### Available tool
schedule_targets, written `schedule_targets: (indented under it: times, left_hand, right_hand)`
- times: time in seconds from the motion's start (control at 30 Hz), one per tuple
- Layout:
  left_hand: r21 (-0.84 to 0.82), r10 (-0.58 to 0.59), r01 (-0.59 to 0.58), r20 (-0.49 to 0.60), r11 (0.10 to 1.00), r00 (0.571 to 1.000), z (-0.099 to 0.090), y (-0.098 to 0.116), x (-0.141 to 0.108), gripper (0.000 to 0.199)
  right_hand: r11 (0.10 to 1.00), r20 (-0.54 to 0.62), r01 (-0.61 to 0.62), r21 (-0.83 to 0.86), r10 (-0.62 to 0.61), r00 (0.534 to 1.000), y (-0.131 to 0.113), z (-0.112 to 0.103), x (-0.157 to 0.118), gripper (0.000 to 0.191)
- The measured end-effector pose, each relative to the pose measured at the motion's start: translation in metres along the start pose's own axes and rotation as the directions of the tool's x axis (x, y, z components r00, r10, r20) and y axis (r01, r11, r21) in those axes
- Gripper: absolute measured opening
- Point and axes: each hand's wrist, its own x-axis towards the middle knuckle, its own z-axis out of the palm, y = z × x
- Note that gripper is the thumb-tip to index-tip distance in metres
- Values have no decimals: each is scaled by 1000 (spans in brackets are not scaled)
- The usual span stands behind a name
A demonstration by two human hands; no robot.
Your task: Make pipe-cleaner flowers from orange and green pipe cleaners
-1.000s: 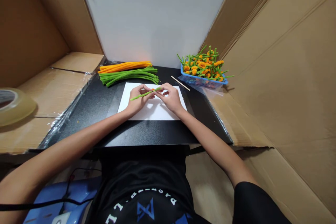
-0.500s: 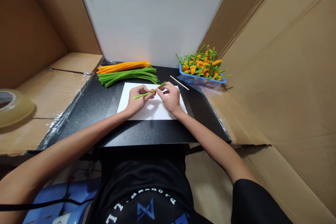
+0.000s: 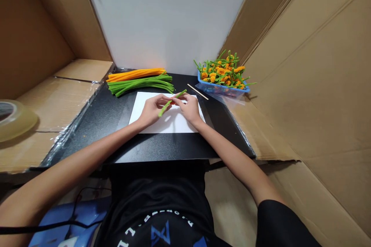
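Note:
Over a white sheet of paper (image 3: 179,125), both hands meet fingertip to fingertip around one small piece. My left hand (image 3: 152,109) is closed, its thumb and fingers pinching the piece from the left. From the right, my right hand (image 3: 189,107) pinches it too. A green pipe cleaner (image 3: 165,108) slants across the fingers, its near end pointing toward me and its far end rising above the right fingers. A bit of orange pipe cleaner (image 3: 173,103) shows between the fingertips; most of it is hidden.
Behind the paper lie bundles of orange pipe cleaners (image 3: 136,73) and green pipe cleaners (image 3: 139,84). A thin wooden stick (image 3: 198,92) rests right of them. A blue basket (image 3: 224,88) holds many orange-and-green pieces. A tape roll (image 3: 21,120) sits left, and cardboard walls (image 3: 313,69) stand around the black table.
The green pipe cleaner has turned steeper, its near end swinging down toward me and its far end shifting slightly right. Both hands stay in nearly the same place.

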Motion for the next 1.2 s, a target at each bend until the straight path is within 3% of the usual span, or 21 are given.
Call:
schedule_targets:
  times: [0.1,0.17,0.37,0.5,0.73,0.93,1.2]
  left_hand:
    - [260,127,-143,75,955,989,-10,2,3,24]
    - [347,193,-231,141,909,971,-18,3,6,16]
    - [375,239,-359,330,855,913,-33,10,12,14]
    - [425,247,-430,420,796,873,-34,9,15,18]
    - [406,230,-305,224,862,947,-30,5,14,30]
    - [361,187,-180,15,915,982,-24,12,10,33]
    - [327,131,-125,3,937,991,-22,7,10,28]
  right_hand:
    - [998,40,-34,45,32,999,1,-5,4,29]
    - [996,98,-52,79,44,994,0,-7,5,32]
    - [999,158,22,26,-26,987,-2,-8,4,34]
    - [999,188,0,52,-10,982,1,-10,6,34]
    - [991,357,-54,118,9,934,-1,-9,4,32]
    - [975,398,-134,178,53,916,-1,-8,0,38]
    - [975,331,-164,151,106,938,-3,-4,-1,41]
